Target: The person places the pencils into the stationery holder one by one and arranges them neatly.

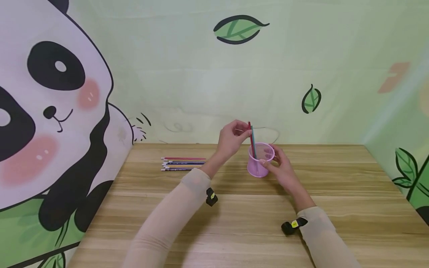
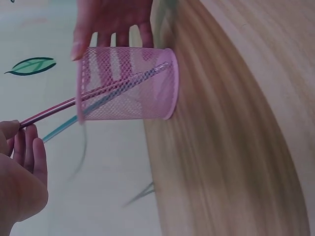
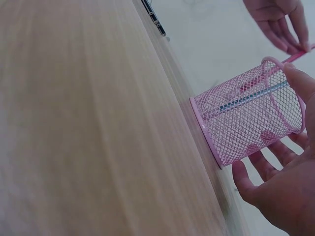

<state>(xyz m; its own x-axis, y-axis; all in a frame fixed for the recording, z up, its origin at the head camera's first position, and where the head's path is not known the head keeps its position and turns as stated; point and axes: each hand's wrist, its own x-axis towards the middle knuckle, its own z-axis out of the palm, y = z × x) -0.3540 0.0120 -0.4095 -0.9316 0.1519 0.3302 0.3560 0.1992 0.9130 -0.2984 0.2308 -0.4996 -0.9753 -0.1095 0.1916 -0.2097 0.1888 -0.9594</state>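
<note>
A pink mesh pencil cup (image 1: pixel 256 170) stands upright on the wooden table. My right hand (image 1: pixel 284 169) holds it from the right, thumb at the rim and fingers round the far side. Over the cup's left side, my left hand (image 1: pixel 232 138) pinches a red pencil (image 2: pixel 51 111) near its upper end. The lower part of that pencil is inside the cup, seen through the mesh. Beside it a light blue pencil (image 2: pixel 63 128) leans in the cup, its top close to my left fingers; whether they touch it I cannot tell.
Several pencils (image 1: pixel 182 163) lie side by side on the table (image 1: pixel 234 230), left of the cup and partly hidden by my left arm. Behind the table's back edge hangs a pale green backdrop (image 1: pixel 181 74) with a panda and leaves.
</note>
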